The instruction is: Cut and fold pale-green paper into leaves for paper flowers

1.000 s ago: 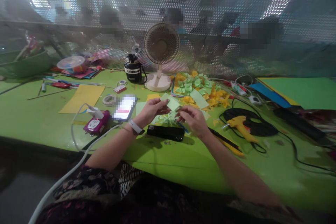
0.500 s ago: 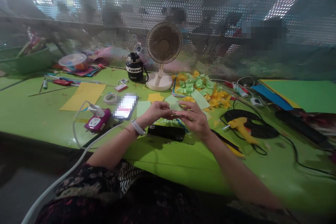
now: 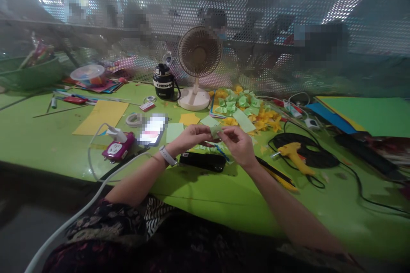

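A small folded piece of pale green paper [image 3: 215, 132] is pinched between the fingertips of my left hand [image 3: 192, 137] and my right hand [image 3: 236, 146]. A white-strapped watch [image 3: 167, 155] circles my left wrist. Just below my hands lies a black glossy case [image 3: 201, 162]. Loose pale green paper pieces [image 3: 205, 147] sit partly hidden behind it. Beyond my right hand spreads a heap of green and yellow folded paper flowers [image 3: 246, 108].
A phone with a blurred screen [image 3: 153, 130], a tape roll [image 3: 133, 120], a magenta socket adapter [image 3: 114, 150] and a yellow paper sheet [image 3: 101, 117] lie to the left. A yellow glue gun [image 3: 294, 158] and black cables lie right. A fan [image 3: 199, 57] stands behind.
My hands have drawn closer together, and the pale green paper now looks smaller and more tightly folded between my fingertips. The view has shifted slightly.
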Available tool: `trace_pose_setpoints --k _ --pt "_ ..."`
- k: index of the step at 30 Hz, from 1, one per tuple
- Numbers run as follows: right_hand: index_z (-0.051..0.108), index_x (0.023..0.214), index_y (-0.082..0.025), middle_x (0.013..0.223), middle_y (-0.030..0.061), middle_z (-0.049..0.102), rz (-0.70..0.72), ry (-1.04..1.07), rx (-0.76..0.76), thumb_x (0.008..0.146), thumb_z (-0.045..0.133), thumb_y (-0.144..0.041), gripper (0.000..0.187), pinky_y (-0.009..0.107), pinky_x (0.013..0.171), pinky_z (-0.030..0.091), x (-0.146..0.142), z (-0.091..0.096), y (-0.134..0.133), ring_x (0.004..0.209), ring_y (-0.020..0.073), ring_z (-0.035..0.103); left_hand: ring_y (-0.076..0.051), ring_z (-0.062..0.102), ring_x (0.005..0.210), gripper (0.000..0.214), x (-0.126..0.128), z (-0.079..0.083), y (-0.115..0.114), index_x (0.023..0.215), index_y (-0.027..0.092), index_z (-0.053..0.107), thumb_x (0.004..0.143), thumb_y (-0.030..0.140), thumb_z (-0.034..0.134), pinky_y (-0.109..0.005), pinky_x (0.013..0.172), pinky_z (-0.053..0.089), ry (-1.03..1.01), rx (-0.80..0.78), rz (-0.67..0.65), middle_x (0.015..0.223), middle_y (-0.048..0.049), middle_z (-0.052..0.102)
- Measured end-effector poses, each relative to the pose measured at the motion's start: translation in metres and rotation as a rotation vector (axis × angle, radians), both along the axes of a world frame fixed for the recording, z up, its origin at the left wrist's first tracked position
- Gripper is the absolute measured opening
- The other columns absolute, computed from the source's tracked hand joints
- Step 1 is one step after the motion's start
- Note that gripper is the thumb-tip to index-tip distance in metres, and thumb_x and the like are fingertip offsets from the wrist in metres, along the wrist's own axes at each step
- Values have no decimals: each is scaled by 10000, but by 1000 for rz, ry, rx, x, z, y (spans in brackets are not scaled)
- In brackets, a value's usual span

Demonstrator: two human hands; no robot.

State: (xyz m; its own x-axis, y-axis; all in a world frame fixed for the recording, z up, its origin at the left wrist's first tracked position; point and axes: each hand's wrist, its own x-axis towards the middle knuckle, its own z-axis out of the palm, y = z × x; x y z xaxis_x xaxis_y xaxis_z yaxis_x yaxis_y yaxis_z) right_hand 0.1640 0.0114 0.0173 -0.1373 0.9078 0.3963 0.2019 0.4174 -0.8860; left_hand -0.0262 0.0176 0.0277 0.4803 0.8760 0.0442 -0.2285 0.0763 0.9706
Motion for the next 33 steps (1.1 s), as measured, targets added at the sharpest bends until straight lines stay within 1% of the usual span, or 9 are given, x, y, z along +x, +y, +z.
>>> trace_pose_setpoints --k 4,10,17,22,28,33 --pt "656 834 -221 803 33 704 -19 -4 -19 777 731 -521 315 337 696 562 1 1 1 703 185 654 -208 727 871 377 -1 1 -2 892 103 726 672 389 836 -317 783 589 23 19 -12 888 -114 752" --pt "650 807 -218 791 39 704 -41 -21 -19 737 752 -544 349 352 716 568 -2 4 -2 712 197 662 -193 729 876 371 2 0 -3 852 110 713 711 443 796 -291 765 580 66 27 4 873 -106 760" --pt "648 819 -221 801 45 706 -35 -11 -28 754 744 -527 327 360 719 570 -1 2 -2 726 205 670 -209 732 904 384 2 -1 -3 844 110 706 719 465 784 -309 781 585 67 26 -1 875 -109 759" --pt "639 805 -225 813 49 709 -26 -19 -30 757 744 -520 317 375 735 572 -2 5 -3 742 214 676 -217 736 900 415 3 -2 -2 843 106 706 699 485 793 -320 779 596 49 23 -1 852 -102 758" --pt "639 821 -225 819 55 709 -18 -30 -25 776 736 -499 294 378 731 573 -1 4 -3 747 220 685 -231 738 911 422 2 -7 0 886 106 715 707 481 791 -338 789 603 25 23 -10 884 -110 759" --pt "634 828 -220 818 52 709 -8 -30 -12 787 725 -496 294 369 724 569 0 1 -1 750 216 684 -261 731 960 436 1 -10 2 920 99 712 718 478 786 -385 839 598 21 28 -28 904 -118 757"
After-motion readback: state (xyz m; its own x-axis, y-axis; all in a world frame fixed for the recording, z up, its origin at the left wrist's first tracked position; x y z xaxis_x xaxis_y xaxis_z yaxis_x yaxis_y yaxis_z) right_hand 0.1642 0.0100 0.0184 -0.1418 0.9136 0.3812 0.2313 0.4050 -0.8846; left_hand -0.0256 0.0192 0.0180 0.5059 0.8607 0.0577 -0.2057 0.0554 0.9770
